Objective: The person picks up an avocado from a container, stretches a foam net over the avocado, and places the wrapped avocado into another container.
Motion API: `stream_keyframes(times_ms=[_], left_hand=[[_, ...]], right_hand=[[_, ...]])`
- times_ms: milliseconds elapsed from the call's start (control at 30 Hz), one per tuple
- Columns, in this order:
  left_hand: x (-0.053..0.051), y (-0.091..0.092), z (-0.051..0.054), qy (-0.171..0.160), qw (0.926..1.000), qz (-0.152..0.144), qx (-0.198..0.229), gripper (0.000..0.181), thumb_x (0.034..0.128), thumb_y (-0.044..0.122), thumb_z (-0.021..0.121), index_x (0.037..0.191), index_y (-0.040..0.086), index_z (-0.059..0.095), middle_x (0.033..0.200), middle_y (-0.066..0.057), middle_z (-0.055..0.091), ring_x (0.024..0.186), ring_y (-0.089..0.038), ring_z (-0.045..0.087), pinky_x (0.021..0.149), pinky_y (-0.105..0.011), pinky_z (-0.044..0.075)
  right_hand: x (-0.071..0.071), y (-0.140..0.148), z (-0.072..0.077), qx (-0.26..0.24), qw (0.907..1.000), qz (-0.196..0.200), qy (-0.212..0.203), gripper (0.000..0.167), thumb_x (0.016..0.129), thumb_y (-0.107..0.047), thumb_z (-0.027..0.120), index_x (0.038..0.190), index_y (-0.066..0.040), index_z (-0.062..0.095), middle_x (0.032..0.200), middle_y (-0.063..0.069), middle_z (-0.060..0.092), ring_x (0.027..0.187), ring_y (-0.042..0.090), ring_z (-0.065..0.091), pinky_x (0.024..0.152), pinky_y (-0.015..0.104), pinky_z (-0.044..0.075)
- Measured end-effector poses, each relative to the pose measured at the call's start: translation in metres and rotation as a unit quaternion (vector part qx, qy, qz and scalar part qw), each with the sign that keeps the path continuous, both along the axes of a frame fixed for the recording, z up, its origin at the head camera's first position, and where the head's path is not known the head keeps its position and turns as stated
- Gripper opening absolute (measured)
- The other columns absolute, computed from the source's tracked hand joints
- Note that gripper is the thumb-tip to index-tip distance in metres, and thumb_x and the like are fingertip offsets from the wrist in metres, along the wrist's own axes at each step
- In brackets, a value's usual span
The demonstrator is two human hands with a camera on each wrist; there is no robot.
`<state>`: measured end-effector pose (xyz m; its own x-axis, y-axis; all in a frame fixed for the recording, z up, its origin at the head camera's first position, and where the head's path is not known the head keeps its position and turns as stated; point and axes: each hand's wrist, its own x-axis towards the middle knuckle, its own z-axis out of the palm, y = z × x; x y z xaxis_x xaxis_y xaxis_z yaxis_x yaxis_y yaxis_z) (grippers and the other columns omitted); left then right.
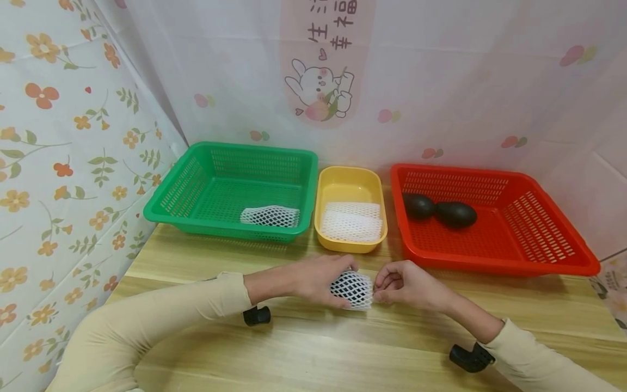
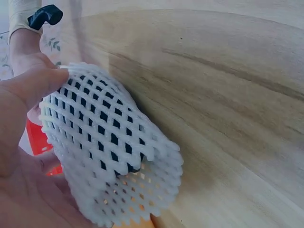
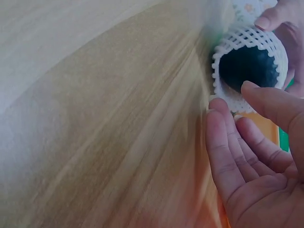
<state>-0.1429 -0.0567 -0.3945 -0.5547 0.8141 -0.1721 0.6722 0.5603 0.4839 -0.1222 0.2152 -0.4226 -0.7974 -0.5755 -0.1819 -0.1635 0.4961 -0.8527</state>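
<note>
A dark, smooth avocado (image 3: 249, 69) sits inside a white foam net sleeve (image 1: 354, 289), just above the wooden table. My left hand (image 1: 317, 279) grips the sleeve from the left, its thumb (image 2: 45, 83) lying along the mesh in the left wrist view. The sleeve's loose end (image 2: 161, 166) reaches past the fruit there. In the right wrist view, the opposite open mouth of the sleeve faces my right hand (image 3: 259, 175). That hand's thumb and slightly bent fingers stand apart at the sleeve's rim; contact with the rim is hard to make out.
Behind the hands stands a yellow tray (image 1: 351, 247) with flat white foam nets (image 1: 351, 223). To its left, a green basket (image 1: 230, 231) holds a netted avocado (image 1: 270, 216). A red basket (image 1: 490, 264) on the right holds two bare dark avocados (image 1: 455, 214). Printed cloth hangs behind.
</note>
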Motion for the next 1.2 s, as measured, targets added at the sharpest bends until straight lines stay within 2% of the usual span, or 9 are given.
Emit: stream_keyframes(times_ms=[133, 300, 467, 600, 767, 1067, 1200], left_hand=[[0.001, 0.002, 0.0, 0.012, 0.9995, 0.001, -0.03, 0.082, 0.0871, 0.052, 0.076, 0.15, 0.012, 0.041, 0.135, -0.006, 0.056, 0.115, -0.015, 0.055, 0.096, -0.035, 0.046], [-0.001, 0.004, -0.002, 0.025, 0.9987, -0.005, -0.045, 0.078, 0.0862, 0.055, 0.075, 0.146, 0.012, 0.05, 0.129, -0.004, 0.057, 0.109, -0.013, 0.054, 0.092, -0.031, 0.047], [-0.004, 0.003, -0.005, 0.001, 0.9998, 0.002, -0.019, 0.079, 0.0848, 0.053, 0.078, 0.144, 0.009, 0.05, 0.127, -0.003, 0.061, 0.109, -0.012, 0.056, 0.091, -0.029, 0.046], [-0.006, 0.002, -0.008, -0.011, 0.9999, 0.008, 0.0, 0.078, 0.0827, 0.054, 0.079, 0.141, 0.009, 0.052, 0.119, 0.001, 0.063, 0.101, -0.009, 0.056, 0.084, -0.025, 0.046], [-0.006, 0.0, -0.012, -0.009, 0.9998, 0.014, 0.009, 0.074, 0.0809, 0.055, 0.08, 0.135, 0.009, 0.057, 0.114, 0.003, 0.063, 0.096, -0.006, 0.056, 0.08, -0.023, 0.046], [-0.006, -0.004, -0.019, 0.0, 0.9991, 0.024, 0.035, 0.075, 0.078, 0.054, 0.082, 0.135, 0.011, 0.058, 0.118, 0.003, 0.063, 0.1, -0.006, 0.055, 0.086, -0.023, 0.045], [-0.005, -0.007, -0.019, -0.003, 0.9982, 0.033, 0.05, 0.077, 0.0772, 0.052, 0.083, 0.136, 0.011, 0.056, 0.119, 0.003, 0.061, 0.103, -0.007, 0.054, 0.088, -0.025, 0.045]], right_hand=[[-0.001, 0.001, 0.001, 0.0, 1.0, 0.008, 0.002, 0.02, 0.088, -0.011, 0.081, 0.099, -0.001, 0.067, 0.089, 0.008, 0.067, 0.081, 0.021, 0.064, 0.074, 0.028, 0.055], [0.0, 0.0, 0.001, -0.001, 0.9999, 0.015, 0.004, 0.02, 0.088, -0.011, 0.08, 0.099, -0.001, 0.067, 0.09, 0.007, 0.067, 0.081, 0.021, 0.065, 0.074, 0.029, 0.056], [-0.001, 0.0, 0.001, 0.0, 0.9998, 0.019, 0.006, 0.02, 0.088, -0.01, 0.08, 0.1, 0.0, 0.066, 0.09, 0.007, 0.068, 0.081, 0.021, 0.065, 0.075, 0.029, 0.056], [-0.001, 0.001, 0.004, 0.002, 0.9997, 0.02, 0.01, 0.02, 0.089, -0.009, 0.08, 0.101, -0.001, 0.067, 0.09, 0.006, 0.068, 0.08, 0.021, 0.065, 0.074, 0.028, 0.055], [0.0, 0.002, 0.01, 0.0, 0.9996, 0.027, 0.012, 0.02, 0.089, -0.009, 0.079, 0.103, -0.001, 0.067, 0.093, 0.005, 0.068, 0.082, 0.021, 0.066, 0.076, 0.029, 0.056], [0.001, 0.003, 0.022, 0.004, 0.9982, 0.049, 0.035, 0.021, 0.089, -0.009, 0.079, 0.105, -0.003, 0.067, 0.094, 0.001, 0.069, 0.086, 0.019, 0.067, 0.078, 0.031, 0.057], [0.002, 0.002, 0.026, 0.015, 0.9975, 0.055, 0.042, 0.02, 0.09, -0.009, 0.079, 0.106, -0.006, 0.067, 0.095, -0.001, 0.069, 0.087, 0.019, 0.068, 0.079, 0.032, 0.057]])
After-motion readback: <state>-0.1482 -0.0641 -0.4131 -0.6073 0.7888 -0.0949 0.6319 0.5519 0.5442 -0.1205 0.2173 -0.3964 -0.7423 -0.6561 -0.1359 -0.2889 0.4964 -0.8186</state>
